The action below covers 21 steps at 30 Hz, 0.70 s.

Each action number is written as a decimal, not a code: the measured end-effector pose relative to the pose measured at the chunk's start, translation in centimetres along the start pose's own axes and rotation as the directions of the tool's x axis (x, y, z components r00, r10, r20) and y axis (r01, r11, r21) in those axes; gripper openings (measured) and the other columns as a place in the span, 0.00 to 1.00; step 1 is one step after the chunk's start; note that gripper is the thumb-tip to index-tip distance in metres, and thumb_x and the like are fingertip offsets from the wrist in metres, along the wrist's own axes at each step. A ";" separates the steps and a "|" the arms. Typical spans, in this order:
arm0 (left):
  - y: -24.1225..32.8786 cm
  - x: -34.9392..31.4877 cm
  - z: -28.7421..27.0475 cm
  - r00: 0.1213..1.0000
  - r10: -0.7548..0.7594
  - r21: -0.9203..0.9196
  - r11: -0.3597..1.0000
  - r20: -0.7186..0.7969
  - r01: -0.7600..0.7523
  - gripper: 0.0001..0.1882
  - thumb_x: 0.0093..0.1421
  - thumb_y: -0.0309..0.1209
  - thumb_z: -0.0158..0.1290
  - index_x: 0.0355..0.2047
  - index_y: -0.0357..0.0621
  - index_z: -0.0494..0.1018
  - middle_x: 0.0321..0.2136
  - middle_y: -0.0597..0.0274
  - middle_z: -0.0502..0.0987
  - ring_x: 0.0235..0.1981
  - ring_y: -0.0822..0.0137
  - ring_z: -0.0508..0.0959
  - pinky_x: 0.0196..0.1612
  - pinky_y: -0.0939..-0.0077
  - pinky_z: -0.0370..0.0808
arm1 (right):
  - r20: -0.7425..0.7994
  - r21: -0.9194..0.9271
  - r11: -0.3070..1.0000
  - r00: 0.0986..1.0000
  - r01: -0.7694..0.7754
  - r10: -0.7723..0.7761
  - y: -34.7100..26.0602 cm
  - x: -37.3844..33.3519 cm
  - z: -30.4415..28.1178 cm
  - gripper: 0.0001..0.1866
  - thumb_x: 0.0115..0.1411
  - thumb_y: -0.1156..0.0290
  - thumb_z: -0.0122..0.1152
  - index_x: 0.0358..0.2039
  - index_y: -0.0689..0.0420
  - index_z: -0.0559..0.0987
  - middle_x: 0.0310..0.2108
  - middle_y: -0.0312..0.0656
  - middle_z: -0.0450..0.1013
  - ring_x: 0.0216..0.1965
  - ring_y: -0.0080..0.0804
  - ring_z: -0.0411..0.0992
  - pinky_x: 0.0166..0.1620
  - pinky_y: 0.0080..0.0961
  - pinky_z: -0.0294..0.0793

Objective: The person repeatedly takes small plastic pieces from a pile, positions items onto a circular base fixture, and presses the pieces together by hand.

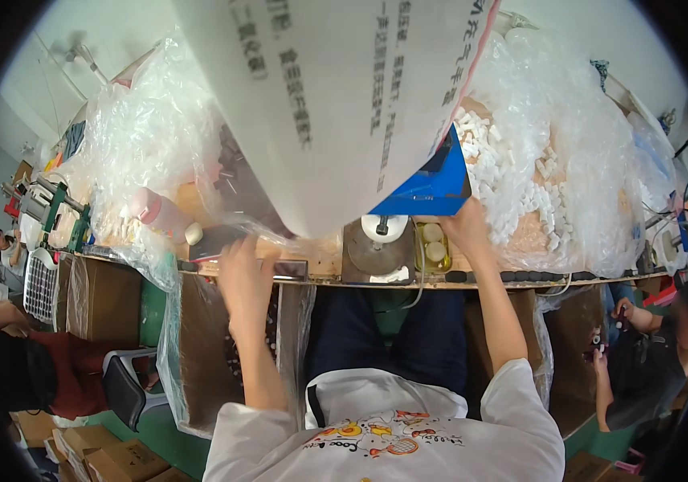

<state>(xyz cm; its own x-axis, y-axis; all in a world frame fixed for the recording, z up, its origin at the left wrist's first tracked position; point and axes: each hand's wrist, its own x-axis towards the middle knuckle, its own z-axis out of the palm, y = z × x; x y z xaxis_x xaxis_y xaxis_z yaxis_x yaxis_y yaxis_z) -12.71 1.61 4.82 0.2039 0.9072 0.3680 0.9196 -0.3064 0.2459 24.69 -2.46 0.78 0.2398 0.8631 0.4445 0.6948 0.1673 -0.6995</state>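
My left hand [246, 277] is over the bench's front edge, its thumb apart from its fingers, and I see nothing held in it. Beside it lie a dark flat piece [291, 270] and the crumpled edge of a clear plastic bag. My right hand [467, 225] reaches up to the lower right corner of a blue machine housing [432, 189]; its fingertips are hidden there. Between my hands, a white round part [384, 228] sits above a grey metal base [376, 259]. A large printed white sheet [344, 104] hangs in front and covers much of the machine.
Small white pieces [492, 173] lie heaped in plastic on the right. More clear plastic [159, 120] covers the left side, near a pink bottle [159, 210]. A yellowish container [434, 247] stands by the base. Cardboard boxes [199, 353] flank my legs. People sit on both sides.
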 end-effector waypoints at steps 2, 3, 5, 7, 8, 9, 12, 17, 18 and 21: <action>1.7 2.9 3.7 0.996 0.015 -0.410 0.911 -0.084 -0.049 0.18 0.53 0.33 0.66 0.40 0.33 0.79 0.37 0.49 0.80 0.39 0.47 0.80 0.43 0.59 0.76 | 0.140 0.036 0.999 0.990 -0.009 0.004 -2.6 -1.3 1.2 0.11 0.52 0.76 0.66 0.38 0.59 0.83 0.32 0.47 0.79 0.37 0.47 0.76 0.42 0.40 0.76; 2.4 3.7 6.1 0.991 0.068 -0.365 0.925 -0.112 -0.104 0.18 0.53 0.34 0.66 0.40 0.33 0.78 0.36 0.46 0.80 0.37 0.48 0.80 0.41 0.59 0.75 | 0.260 0.062 0.998 0.966 -0.022 0.005 -4.0 -1.6 1.6 0.11 0.52 0.77 0.66 0.38 0.59 0.83 0.33 0.48 0.79 0.36 0.49 0.77 0.40 0.41 0.76; 3.0 4.0 8.4 0.989 0.074 -0.308 0.945 -0.127 -0.110 0.18 0.52 0.35 0.68 0.38 0.35 0.79 0.30 0.45 0.79 0.30 0.50 0.80 0.36 0.61 0.76 | 0.283 0.151 0.985 0.951 0.088 -0.128 -7.0 -1.9 2.5 0.12 0.52 0.76 0.66 0.39 0.59 0.82 0.34 0.50 0.78 0.37 0.51 0.76 0.42 0.40 0.75; 3.3 4.5 9.4 0.988 0.058 -0.403 0.908 -0.141 -0.111 0.17 0.52 0.34 0.68 0.37 0.34 0.79 0.26 0.45 0.78 0.26 0.51 0.79 0.33 0.62 0.75 | 0.252 0.185 0.976 0.954 0.118 -0.163 -7.0 -2.6 3.2 0.11 0.54 0.75 0.65 0.39 0.59 0.82 0.33 0.51 0.78 0.35 0.53 0.75 0.41 0.40 0.74; 3.0 4.5 9.8 0.989 0.023 -0.483 0.871 -0.148 -0.092 0.17 0.52 0.33 0.68 0.36 0.34 0.79 0.22 0.44 0.77 0.22 0.53 0.78 0.31 0.63 0.75 | 0.230 0.209 0.973 0.962 0.102 -0.150 -6.7 -2.6 3.7 0.11 0.53 0.75 0.66 0.39 0.59 0.82 0.34 0.49 0.78 0.35 0.52 0.75 0.40 0.41 0.73; 2.5 4.4 10.1 0.989 0.030 -0.486 0.869 -0.143 -0.097 0.17 0.52 0.33 0.68 0.36 0.34 0.79 0.22 0.44 0.77 0.22 0.53 0.78 0.31 0.63 0.75 | 0.225 0.206 0.974 0.964 0.096 -0.142 -7.2 -2.7 3.9 0.11 0.53 0.75 0.66 0.39 0.59 0.82 0.34 0.49 0.78 0.35 0.52 0.75 0.40 0.41 0.73; -0.3 3.5 11.2 0.933 -0.173 -0.617 0.784 -0.317 -0.064 0.11 0.60 0.29 0.63 0.34 0.30 0.79 0.21 0.58 0.80 0.24 0.65 0.81 0.31 0.76 0.74 | 0.322 0.159 0.967 0.936 -0.199 0.139 -7.4 -3.5 4.9 0.11 0.51 0.77 0.66 0.37 0.61 0.82 0.35 0.50 0.77 0.37 0.49 0.75 0.38 0.41 0.73; 2.8 2.0 7.4 0.916 -0.200 -0.881 -0.404 0.347 0.245 0.13 0.68 0.20 0.49 0.53 0.32 0.71 0.47 0.54 0.77 0.48 0.61 0.79 0.63 0.64 0.74 | 0.044 -0.178 0.859 0.876 0.479 -0.480 -8.3 -3.8 5.6 0.10 0.47 0.78 0.66 0.32 0.64 0.81 0.29 0.48 0.76 0.37 0.45 0.76 0.38 0.37 0.77; 3.7 1.7 7.2 0.916 -0.093 -0.803 -0.521 0.389 0.289 0.15 0.69 0.20 0.48 0.55 0.32 0.68 0.51 0.52 0.75 0.54 0.61 0.76 0.69 0.60 0.68 | 0.112 -0.104 0.898 0.902 0.428 -0.417 -7.6 -3.6 5.9 0.10 0.47 0.78 0.67 0.32 0.62 0.81 0.27 0.47 0.75 0.37 0.45 0.76 0.40 0.37 0.79; 5.8 0.8 7.5 0.921 0.039 -0.750 -0.568 0.387 0.339 0.20 0.68 0.20 0.48 0.60 0.29 0.63 0.58 0.48 0.70 0.62 0.53 0.70 0.70 0.56 0.66 | 0.118 -0.007 0.957 0.951 0.289 -0.286 -6.9 -3.9 5.8 0.11 0.47 0.79 0.66 0.34 0.63 0.81 0.28 0.49 0.76 0.38 0.48 0.76 0.40 0.38 0.79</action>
<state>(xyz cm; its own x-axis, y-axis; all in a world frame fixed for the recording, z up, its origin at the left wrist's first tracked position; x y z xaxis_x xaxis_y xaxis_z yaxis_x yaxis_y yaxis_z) -4.70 2.74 -0.17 0.3532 0.9355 0.0019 -0.7051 0.2649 0.6577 14.98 -4.22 0.61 -0.0509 0.8293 0.5564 0.7390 0.4061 -0.5376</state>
